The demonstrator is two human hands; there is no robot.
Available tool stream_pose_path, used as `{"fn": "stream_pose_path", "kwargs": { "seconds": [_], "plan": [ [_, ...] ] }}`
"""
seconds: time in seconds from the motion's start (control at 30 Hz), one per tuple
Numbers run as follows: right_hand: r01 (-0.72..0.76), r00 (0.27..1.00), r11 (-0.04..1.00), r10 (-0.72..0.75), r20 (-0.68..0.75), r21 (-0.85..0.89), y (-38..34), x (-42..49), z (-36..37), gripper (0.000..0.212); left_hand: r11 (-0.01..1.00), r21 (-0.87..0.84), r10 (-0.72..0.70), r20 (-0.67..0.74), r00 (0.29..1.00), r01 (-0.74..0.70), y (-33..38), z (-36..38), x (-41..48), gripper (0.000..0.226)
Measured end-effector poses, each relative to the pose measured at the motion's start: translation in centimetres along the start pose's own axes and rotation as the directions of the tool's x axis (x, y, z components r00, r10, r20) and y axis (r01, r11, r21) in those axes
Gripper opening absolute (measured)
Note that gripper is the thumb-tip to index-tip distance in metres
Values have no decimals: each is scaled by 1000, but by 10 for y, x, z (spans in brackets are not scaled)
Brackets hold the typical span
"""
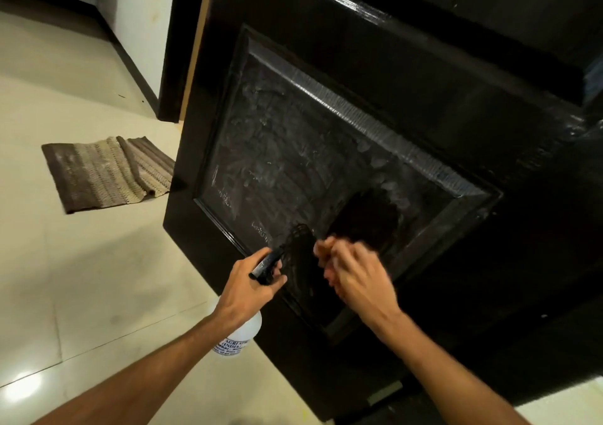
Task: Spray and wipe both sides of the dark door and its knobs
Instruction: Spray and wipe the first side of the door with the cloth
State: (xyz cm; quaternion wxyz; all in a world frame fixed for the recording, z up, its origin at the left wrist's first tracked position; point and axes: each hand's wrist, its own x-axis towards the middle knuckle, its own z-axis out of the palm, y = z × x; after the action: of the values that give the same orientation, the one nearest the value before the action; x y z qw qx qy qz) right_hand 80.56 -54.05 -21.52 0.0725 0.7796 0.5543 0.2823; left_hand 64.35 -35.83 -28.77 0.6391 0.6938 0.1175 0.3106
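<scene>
Black and glossy, the door (pixel 424 65) fills the right of the view above a pale tiled floor (pixel 81 277). Its recessed panel (pixel 277 150) is hazy with whitish smears, and a dark patch sits low down. The left hand (pixel 251 287) has its fingers wrapped round the trigger head of a white spray bottle (pixel 243 333), just beside the panel's lower edge. The right hand (pixel 355 277) is at the panel, blurred; I cannot tell whether its curled fingers hold anything. A striped mat (pixel 107 170) lies near the door.
</scene>
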Motion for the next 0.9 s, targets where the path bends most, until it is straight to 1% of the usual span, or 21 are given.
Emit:
{"fn": "stream_pose_path", "kwargs": {
  "seconds": [0.03,0.07,0.1,0.13,0.17,0.2,0.23,0.27,0.33,0.4,0.43,0.47,0.5,0.57,0.6,0.67,0.7,0.73,0.8,0.83,0.9],
  "plan": [
    [113,991,991,-109,74,-65,-10,-15,8,37,1000,-4,4,5,1000,-4,3,1,0,28],
    [163,984,970,-145,108,-183,-12,-19,2,40,1000,-11,10,10,1000,-10,6,2,1,28],
    [127,990,965,-109,92,-229,-1,-15,-12,41,1000,-19,18,15,1000,-17,10,3,3,28],
    [52,998,971,-56,-13,-232,11,-6,-34,40,999,-20,27,9,1000,-27,14,4,5,27],
    [-78,991,967,49,-123,-244,24,8,-57,38,999,-18,33,-5,999,-33,16,5,8,26],
    [-216,956,947,156,-250,-236,40,20,-73,36,999,-14,31,-6,999,-31,18,4,9,25],
    [-362,895,903,267,-357,-230,53,22,-87,39,999,-22,26,10,1000,-26,19,7,9,25],
    [-443,848,869,328,-415,-219,60,24,-93,45,999,-27,17,14,1000,-17,19,9,7,24],
    [-390,893,870,276,-356,-302,53,13,-79,59,1000,-25,19,15,1000,-18,17,13,4,23],
    [-174,981,926,135,-138,-335,22,-19,-35,77,999,-20,30,20,999,-30,16,15,0,21],
    [-79,997,936,82,-5,-343,7,-38,-20,81,999,-17,39,23,999,-39,18,17,0,21],
    [-27,994,940,62,93,-339,2,-47,-12,77,999,-14,45,29,999,-45,19,18,1,21],
    [-2,993,956,35,109,-292,6,-46,-16,66,999,-15,50,37,998,-50,21,20,2,21],
    [-75,996,966,61,-64,-246,26,-26,-47,51,997,-20,70,42,997,-70,28,21,5,21],
    [-178,977,961,146,-156,-213,39,-11,-66,48,997,-26,77,42,996,-76,29,20,7,21],
    [-386,875,906,299,-381,-174,67,19,-101,45,996,-22,87,42,995,-86,32,18,13,21],
    [-437,832,883,324,-450,-173,74,30,-106,43,996,-22,87,35,996,-86,33,17,16,21],
    [-441,826,883,329,-457,-161,71,36,-106,40,996,-35,83,31,996,-82,34,17,18,21],
    [-285,924,935,210,-319,-210,50,37,-75,40,995,-60,87,32,996,-85,38,15,21,21],
    [-144,975,968,103,-198,-205,35,33,-57,40,994,-66,94,27,995,-92,41,13,23,20],
    [36,999,968,-44,-25,-247,15,31,-43,45,992,-74,102,15,995,-101,46,6,29,20]
  ]
}}
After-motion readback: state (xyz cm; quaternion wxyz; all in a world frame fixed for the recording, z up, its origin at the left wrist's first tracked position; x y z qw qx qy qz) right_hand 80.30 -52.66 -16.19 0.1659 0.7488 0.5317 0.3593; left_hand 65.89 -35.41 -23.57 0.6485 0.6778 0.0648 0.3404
